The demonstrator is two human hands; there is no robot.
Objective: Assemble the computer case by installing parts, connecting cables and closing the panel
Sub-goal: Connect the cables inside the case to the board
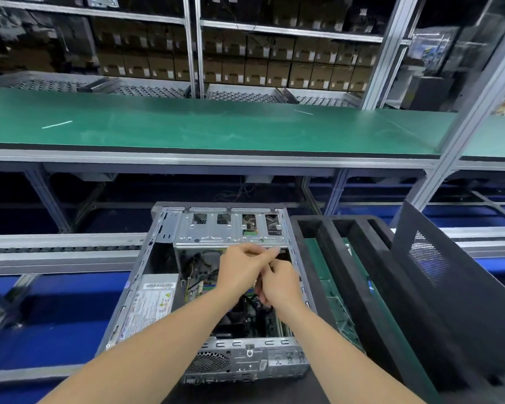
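The computer case [245, 360] lies open on its side before me, power supply [155, 298] at its left. Both hands meet inside it, just below the drive cage [228, 228]: my left hand [242, 265] with fingers [270, 252] pinched together, my right hand [279, 284] curled over black cables [212, 272]. Blur hides whether either grasps anything. The side panel [438, 272] leans at the right.

The left hand [241, 268] and right hand [279, 285] are motion-blurred. Whether their fingers grip anything cannot be determined. Both hands hide the centre of the computer case [134, 290] interior. Print on the power supply label [155, 301] is too small to read. The right frame edge cuts off the side panel [449, 301], and the bottom edge cuts off both forearms [158, 345].
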